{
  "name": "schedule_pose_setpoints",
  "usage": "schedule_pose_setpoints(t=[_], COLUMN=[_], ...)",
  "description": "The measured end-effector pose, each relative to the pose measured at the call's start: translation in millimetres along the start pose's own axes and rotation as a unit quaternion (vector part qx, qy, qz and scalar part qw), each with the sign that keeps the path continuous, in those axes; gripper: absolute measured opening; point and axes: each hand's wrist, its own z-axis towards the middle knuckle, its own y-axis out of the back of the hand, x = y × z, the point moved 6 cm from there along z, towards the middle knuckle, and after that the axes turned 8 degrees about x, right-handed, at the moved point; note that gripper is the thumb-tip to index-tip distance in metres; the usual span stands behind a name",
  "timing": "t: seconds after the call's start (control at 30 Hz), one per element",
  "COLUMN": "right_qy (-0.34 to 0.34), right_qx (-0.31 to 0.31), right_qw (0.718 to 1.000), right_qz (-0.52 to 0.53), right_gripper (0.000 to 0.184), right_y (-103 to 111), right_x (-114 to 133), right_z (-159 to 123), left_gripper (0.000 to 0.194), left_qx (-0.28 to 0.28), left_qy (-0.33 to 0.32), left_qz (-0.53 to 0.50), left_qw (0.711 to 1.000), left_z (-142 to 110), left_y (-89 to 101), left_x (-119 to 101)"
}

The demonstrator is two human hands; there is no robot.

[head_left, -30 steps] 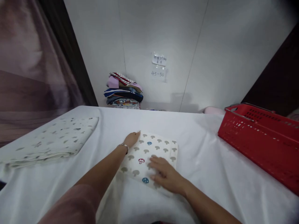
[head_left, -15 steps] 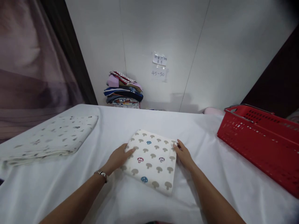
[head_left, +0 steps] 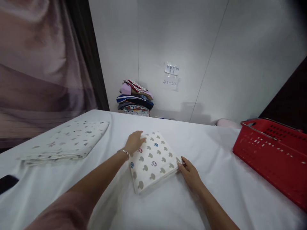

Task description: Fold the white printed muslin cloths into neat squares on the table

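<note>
A folded white cloth (head_left: 155,158) printed with tan, blue, red and purple mushrooms lies turned at an angle in the middle of the table. At its far left edge, my left hand (head_left: 135,142) grips it, the thumb on top and some fingers hidden. My right hand (head_left: 189,172) pinches the right corner between thumb and fingers. Off to the left rests another folded white cloth (head_left: 69,139) with small grey and pink prints, apart from both hands.
The table (head_left: 201,137) has a white cover. A red plastic basket (head_left: 271,159) with a metal handle stands at the right. Stacked folded fabrics (head_left: 135,99) are beyond the far edge, below paper signs (head_left: 170,76) on the wall. A dark object (head_left: 8,183) shows at the left edge.
The mushroom cloth has been turned clockwise on the table. My left hand has moved farther away along it, and my right hand has come nearer. The camera view has shifted left.
</note>
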Motion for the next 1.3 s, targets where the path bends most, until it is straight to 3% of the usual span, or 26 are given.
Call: schedule_pose_setpoints(t=[0.07,0.17,0.23,0.3,0.4,0.53,0.77,0.9,1.07,1.2,1.3], right_qy=[0.002,0.010,0.006,-0.002,-0.002,0.002,-0.031,-0.073,-0.135,-0.151,-0.147], right_qx=[0.009,0.026,0.032,0.037,0.042,0.038,0.027,0.045,0.104,0.170,0.219], right_qw=[1.000,0.999,0.999,0.999,0.997,0.995,0.982,0.963,0.934,0.910,0.886], right_qz=[-0.020,-0.023,-0.005,0.018,0.057,0.091,0.183,0.255,0.315,0.348,0.381], right_gripper=[0.060,0.061,0.062,0.062,0.061,0.059,0.061,0.058,0.055,0.058,0.057], right_y=[-3,-7,-8,-9,-9,-8,-5,-5,-15,-31,-42], right_x=[4,8,7,5,3,4,7,9,16,26,35], right_z=[-1,-1,-1,0,0,1,2,0,-10,-22,-30], left_gripper=[0.043,0.045,0.058,0.067,0.065,0.069,0.079,0.074,0.072,0.074,0.077], left_qx=[-0.001,0.052,0.090,0.115,0.130,0.142,0.129,0.129,0.148,0.144,0.148], left_qy=[-0.089,-0.225,-0.273,-0.276,-0.258,-0.233,-0.209,-0.216,-0.274,-0.245,-0.231], left_qz=[-0.015,-0.041,-0.040,-0.021,0.012,0.055,0.168,0.176,0.065,0.007,-0.011], left_qw=[0.996,0.972,0.957,0.954,0.957,0.961,0.955,0.952,0.948,0.959,0.962], left_z=[-30,-82,-109,-122,-125,-121,-116,-114,-122,-129,-134], left_y=[-11.2,-33.1,-47.4,-60.2,-72.2,-76.2,-83.5,-79.5,-60.8,-44.2,-34.6], left_x=[-31,-76,-93,-99,-98,-106,-139,-138,-110,-83,-77])
